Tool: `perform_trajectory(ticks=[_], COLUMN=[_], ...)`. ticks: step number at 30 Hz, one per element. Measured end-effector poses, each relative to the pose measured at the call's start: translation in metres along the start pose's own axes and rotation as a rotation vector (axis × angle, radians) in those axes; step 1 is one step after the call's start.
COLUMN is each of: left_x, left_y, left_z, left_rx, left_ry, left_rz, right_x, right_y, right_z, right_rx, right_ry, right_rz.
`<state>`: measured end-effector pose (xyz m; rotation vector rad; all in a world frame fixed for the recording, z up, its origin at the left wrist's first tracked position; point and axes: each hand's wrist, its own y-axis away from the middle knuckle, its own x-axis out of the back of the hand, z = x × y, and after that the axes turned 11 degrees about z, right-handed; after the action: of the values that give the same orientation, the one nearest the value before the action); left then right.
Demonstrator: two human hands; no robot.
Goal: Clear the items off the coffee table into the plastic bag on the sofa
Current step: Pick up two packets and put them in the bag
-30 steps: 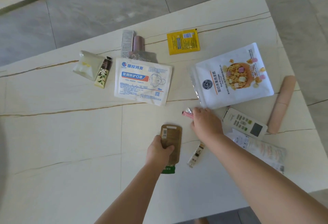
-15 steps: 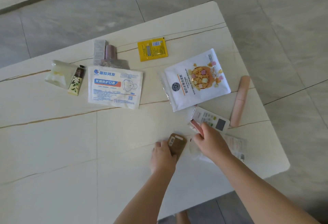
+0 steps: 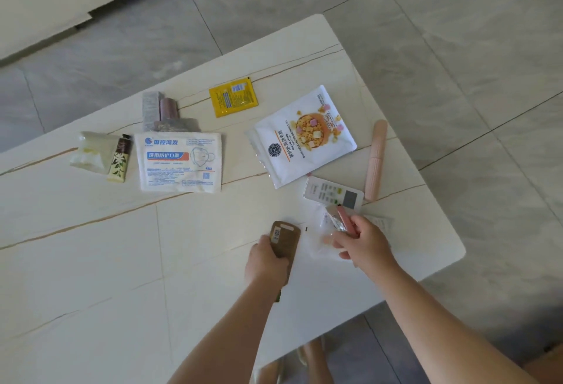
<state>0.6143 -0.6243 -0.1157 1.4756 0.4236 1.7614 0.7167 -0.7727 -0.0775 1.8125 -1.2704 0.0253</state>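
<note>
- Since a second ago, when your right hand [image 3: 362, 242] was only reaching for the pink stick [image 3: 345, 219] beside the cereal pouch [image 3: 304, 137], it has lifted that stick and come across to the clear wrapper [image 3: 327, 231] below the remote [image 3: 333, 194].
- Your right hand now pinches the pink stick while its fingers press on the wrapper; whether the wrapper is actually gripped, I cannot tell.
- Your left hand [image 3: 266, 261] grasps the brown pouch [image 3: 285, 239], as before.
- That suggests you are gathering small items in both hands before a trip to the bag, which is not in view.
- Well apart on the surface [image 3: 91, 261] lie the mask packet [image 3: 179, 161], yellow sachet [image 3: 233, 96] and pink case [image 3: 375, 159], untouched.
</note>
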Motion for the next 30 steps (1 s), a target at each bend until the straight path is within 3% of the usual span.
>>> perform_trajectory(ticks=[5,14,23,30], left_x=[0.050,0.137,0.165,0.131], left_y=[0.039,0.156,0.282,0.400], left_z=[0.023,0.087,0.145,0.189], left_rx=[-0.038,-0.087,-0.323,-0.553], left_ry=[0.203,0.515,0.443,0.284], left_rz=[-0.072,-0.312,-0.508,-0.656], right_x=[0.027,0.103,0.187,0.267], right_y=[0.045,0.169,0.282,0.355], right_z=[-0.026,-0.069,-0.055,-0.008], right_rx=[-0.067,-0.209,-0.217,-0.176], right_ry=[-0.146,-0.513,-0.770,-0.997], right_rz=[-0.007,0.173,0.392,0.627])
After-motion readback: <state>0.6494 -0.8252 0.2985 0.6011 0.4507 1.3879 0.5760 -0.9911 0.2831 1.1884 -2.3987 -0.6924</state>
